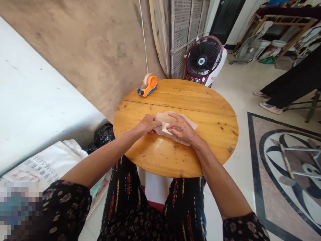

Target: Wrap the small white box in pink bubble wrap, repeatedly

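Note:
A translucent, crinkled wrapping sheet [189,123] lies spread on the round wooden table [215,110]. On it rests a small white, flat-sided object [165,128], partly covered by my fingers; its kind I cannot make out. My left hand [149,124] is closed on the left edge of the sheet, close beside the white object. From the right, my right hand [182,130] reaches over the sheet with its fingers apart, the fingertips touching the white object. The palm side of both hands is hidden.
An orange tape dispenser [150,86] with a roll stands at the table's back left edge. Behind the table is a dark red fan [204,57]. Black plastic bags [103,134] and white printed sacks [47,164] lie at left. A person's legs [288,83] show at right.

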Available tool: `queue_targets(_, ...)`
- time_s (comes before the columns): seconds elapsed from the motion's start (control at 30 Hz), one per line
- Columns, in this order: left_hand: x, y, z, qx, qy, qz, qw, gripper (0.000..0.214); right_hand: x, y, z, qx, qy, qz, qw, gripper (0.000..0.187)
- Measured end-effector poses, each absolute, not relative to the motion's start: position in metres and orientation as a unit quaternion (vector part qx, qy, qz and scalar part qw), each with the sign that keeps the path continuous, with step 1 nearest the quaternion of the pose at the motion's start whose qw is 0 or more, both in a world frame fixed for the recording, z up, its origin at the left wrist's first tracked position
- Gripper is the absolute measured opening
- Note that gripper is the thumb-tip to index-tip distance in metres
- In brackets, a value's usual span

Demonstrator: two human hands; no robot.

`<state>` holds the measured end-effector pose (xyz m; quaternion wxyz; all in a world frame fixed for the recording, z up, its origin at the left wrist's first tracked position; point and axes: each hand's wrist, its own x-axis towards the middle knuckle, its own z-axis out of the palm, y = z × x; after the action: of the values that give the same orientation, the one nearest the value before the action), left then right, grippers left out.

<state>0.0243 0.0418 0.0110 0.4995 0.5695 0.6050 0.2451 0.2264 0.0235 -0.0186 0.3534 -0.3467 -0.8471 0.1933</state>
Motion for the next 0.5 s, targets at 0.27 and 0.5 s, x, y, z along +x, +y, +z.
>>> queue_targets(0.27, 0.038, 0.042, 0.011, 0.53, 0.604, 0.289, 0.52, 0.006, 0.224, 0.02, -0.015, -0.337, -0.861, 0.17, 0.342, 0.014)
queue_targets(0.5, 0.039, 0.04, 0.019, 0.475, 0.574, 0.299, 0.597, 0.006, 0.222, 0.018, -0.01, -0.31, -0.875, 0.133, 0.349, 0.014)
